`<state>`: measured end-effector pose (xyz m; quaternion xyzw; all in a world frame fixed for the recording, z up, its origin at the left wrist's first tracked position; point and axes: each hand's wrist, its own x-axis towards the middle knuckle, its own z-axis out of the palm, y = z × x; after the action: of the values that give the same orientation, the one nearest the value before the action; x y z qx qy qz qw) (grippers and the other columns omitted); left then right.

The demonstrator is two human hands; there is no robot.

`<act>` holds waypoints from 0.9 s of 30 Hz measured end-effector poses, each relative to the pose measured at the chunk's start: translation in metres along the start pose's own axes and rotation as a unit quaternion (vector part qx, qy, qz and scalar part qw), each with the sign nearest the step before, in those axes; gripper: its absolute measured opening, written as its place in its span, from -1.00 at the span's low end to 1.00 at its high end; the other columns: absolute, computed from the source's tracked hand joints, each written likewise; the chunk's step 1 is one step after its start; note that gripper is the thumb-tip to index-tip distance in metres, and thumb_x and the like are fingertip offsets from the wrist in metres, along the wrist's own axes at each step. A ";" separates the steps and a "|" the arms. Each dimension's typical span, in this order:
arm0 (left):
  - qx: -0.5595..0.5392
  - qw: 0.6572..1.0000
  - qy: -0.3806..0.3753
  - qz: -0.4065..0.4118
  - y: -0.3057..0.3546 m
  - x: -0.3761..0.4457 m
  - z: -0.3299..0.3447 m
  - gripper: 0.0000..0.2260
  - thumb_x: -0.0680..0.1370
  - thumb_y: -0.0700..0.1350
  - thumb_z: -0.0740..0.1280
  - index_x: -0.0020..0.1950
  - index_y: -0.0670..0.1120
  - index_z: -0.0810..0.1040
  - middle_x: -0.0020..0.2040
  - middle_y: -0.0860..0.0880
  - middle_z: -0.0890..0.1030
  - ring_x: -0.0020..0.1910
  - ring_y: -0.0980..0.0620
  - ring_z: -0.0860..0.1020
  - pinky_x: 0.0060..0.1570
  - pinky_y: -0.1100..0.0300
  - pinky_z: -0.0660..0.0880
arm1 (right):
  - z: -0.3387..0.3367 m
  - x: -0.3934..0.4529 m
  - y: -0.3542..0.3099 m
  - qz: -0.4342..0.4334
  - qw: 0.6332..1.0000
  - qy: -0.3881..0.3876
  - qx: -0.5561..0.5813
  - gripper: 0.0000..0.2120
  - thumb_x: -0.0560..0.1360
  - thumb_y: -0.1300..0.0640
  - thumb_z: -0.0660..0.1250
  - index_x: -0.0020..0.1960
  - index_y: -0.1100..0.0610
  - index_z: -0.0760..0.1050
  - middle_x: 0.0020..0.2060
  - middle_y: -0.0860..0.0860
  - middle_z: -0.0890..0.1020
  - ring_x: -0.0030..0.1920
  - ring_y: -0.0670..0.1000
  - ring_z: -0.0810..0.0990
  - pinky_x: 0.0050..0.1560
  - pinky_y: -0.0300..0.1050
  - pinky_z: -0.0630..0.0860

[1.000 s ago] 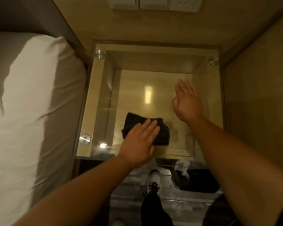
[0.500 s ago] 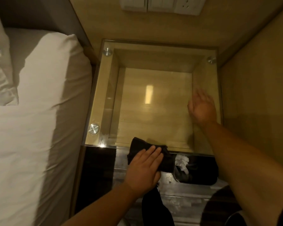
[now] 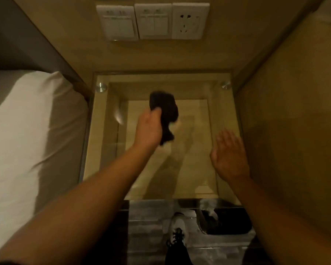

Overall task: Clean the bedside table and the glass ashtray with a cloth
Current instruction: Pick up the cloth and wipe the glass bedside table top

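The dark cloth (image 3: 164,115) is gripped by the left hand (image 3: 148,129), its thumb curled over the near edge, probably so the bunched fabric can be dragged across the glass top of the bedside table (image 3: 224,104). Beyond the fingers, the cloth's upper part is blurred; its tail hangs just beside the wrist. The right hand (image 3: 230,153) is held flat with fingers straight, grasping nothing (whether it touches the glass cannot be told), presumably for balance. The cloth looks crumpled, soft and nearly black. No glass ashtray is seen.
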<state>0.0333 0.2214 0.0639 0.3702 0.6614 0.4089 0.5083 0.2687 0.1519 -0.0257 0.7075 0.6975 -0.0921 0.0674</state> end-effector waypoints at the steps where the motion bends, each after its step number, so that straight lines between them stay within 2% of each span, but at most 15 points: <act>1: 0.047 0.997 0.004 0.066 0.013 0.031 0.010 -0.85 0.61 -0.05 0.15 -0.06 0.01 0.50 -0.20 0.03 0.58 -0.32 0.22 0.57 -0.39 0.29 0.45 | 0.001 0.000 0.000 -0.001 1.000 0.000 -0.002 -0.39 0.54 -0.09 -0.14 0.52 0.15 0.14 0.52 0.13 0.20 0.53 0.10 0.07 0.50 0.08 -0.03; 2: 0.101 0.987 -0.007 0.123 0.025 0.060 0.020 -0.86 0.61 -0.06 0.14 0.01 0.03 0.49 -0.18 0.06 0.57 -0.26 0.22 0.55 -0.33 0.26 0.46 | 0.002 0.000 0.000 -0.001 1.000 0.002 -0.002 -0.39 0.54 -0.09 -0.12 0.52 0.15 0.14 0.51 0.13 0.21 0.52 0.10 0.09 0.50 0.07 -0.04; 4: 0.243 0.944 -0.054 0.214 0.037 0.115 0.041 -0.77 0.61 -0.05 0.12 0.16 -0.03 0.49 -0.07 -0.06 0.61 -0.14 0.02 0.58 -0.24 0.15 0.46 | 0.003 0.000 0.001 0.002 1.000 0.010 0.001 -0.40 0.53 -0.07 -0.08 0.50 0.16 0.19 0.49 0.14 0.25 0.51 0.12 0.13 0.49 0.07 -0.03; 6: 0.416 0.862 -0.126 0.262 0.028 0.156 0.064 -0.67 0.61 -0.04 0.12 0.32 -0.13 0.43 0.15 -0.19 0.58 0.09 -0.15 0.54 -0.09 0.12 0.40 | 0.003 0.001 0.001 -0.004 1.000 0.013 0.002 -0.40 0.53 -0.07 -0.06 0.50 0.16 0.21 0.49 0.15 0.25 0.51 0.13 0.14 0.48 0.08 -0.02; 8: 0.545 0.767 -0.185 0.283 0.006 0.174 0.084 -0.55 0.63 -0.03 0.10 0.49 -0.16 0.23 0.45 -0.18 0.35 0.42 -0.14 0.31 0.28 0.06 0.29 | 0.004 -0.001 0.002 -0.007 1.000 0.018 0.001 -0.40 0.53 -0.07 -0.05 0.50 0.15 0.20 0.50 0.15 0.24 0.51 0.13 0.14 0.48 0.09 -0.02; 9: 0.577 0.737 -0.184 0.299 -0.005 0.176 0.091 -0.52 0.63 -0.02 0.09 0.53 -0.14 0.15 0.53 -0.15 0.22 0.49 -0.10 0.18 0.40 0.04 0.16 | 0.005 -0.002 0.003 -0.006 1.000 0.023 0.001 -0.41 0.53 -0.07 -0.03 0.50 0.14 0.19 0.50 0.15 0.24 0.51 0.13 0.14 0.48 0.09 -0.02; 10: 0.593 0.721 -0.169 0.315 -0.013 0.176 0.095 -0.50 0.63 0.00 0.07 0.54 -0.13 0.11 0.55 -0.12 0.15 0.52 -0.08 0.11 0.44 0.03 0.08 | 0.005 -0.003 0.003 -0.005 1.000 0.027 0.002 -0.41 0.52 -0.06 -0.02 0.51 0.14 0.18 0.49 0.15 0.24 0.51 0.13 0.14 0.48 0.10 -0.01; 13: 0.604 0.706 -0.149 0.339 -0.025 0.165 0.088 -0.45 0.58 0.06 0.00 0.54 -0.10 0.12 0.55 -0.11 0.17 0.51 -0.08 0.14 0.43 0.00 0.08 | 0.003 -0.004 -0.001 -0.013 0.999 0.031 0.004 -0.42 0.52 -0.04 -0.02 0.50 0.15 0.20 0.49 0.16 0.26 0.50 0.15 0.16 0.48 0.11 0.00; 16: 0.597 0.707 -0.156 0.346 -0.033 0.134 0.076 -0.46 0.57 0.05 0.04 0.53 -0.10 0.17 0.53 -0.10 0.23 0.49 -0.08 0.19 0.40 0.01 0.12 | -0.002 -0.005 -0.003 -0.007 0.999 0.031 0.011 -0.42 0.52 -0.03 -0.05 0.49 0.16 0.23 0.49 0.16 0.26 0.51 0.14 0.16 0.48 0.09 -0.04; 21: 0.580 0.718 -0.197 0.331 -0.069 0.035 0.046 -0.44 0.51 0.06 0.08 0.49 -0.08 0.26 0.50 -0.08 0.30 0.47 -0.06 0.24 0.41 0.01 0.13 | -0.002 -0.007 -0.004 -0.008 0.999 0.034 0.019 -0.44 0.54 -0.01 -0.06 0.50 0.15 0.20 0.51 0.12 0.22 0.52 0.10 0.10 0.50 0.04 -0.09; 24: 0.579 0.716 -0.216 0.324 -0.095 -0.029 0.025 -0.44 0.48 0.04 0.16 0.47 -0.08 0.32 0.47 -0.08 0.35 0.45 -0.07 0.30 0.39 0.00 0.18 | 0.000 -0.007 -0.003 -0.014 0.999 0.040 0.022 -0.44 0.54 -0.01 -0.07 0.50 0.14 0.21 0.51 0.11 0.23 0.52 0.09 0.10 0.50 0.06 -0.03; 27: 0.586 0.708 -0.232 0.320 -0.117 -0.084 0.010 -0.44 0.48 0.06 0.11 0.47 -0.07 0.31 0.47 -0.07 0.36 0.45 -0.06 0.29 0.40 0.00 0.11 | 0.000 -0.008 -0.002 -0.013 0.997 0.052 0.048 -0.47 0.55 0.03 -0.04 0.47 0.17 0.26 0.48 0.13 0.28 0.51 0.11 0.15 0.49 0.08 0.01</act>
<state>0.0519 0.1013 -0.0135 0.8660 0.4713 -0.0214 0.1659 0.2665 0.1445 -0.0237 0.7043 0.7043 -0.0895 -0.0043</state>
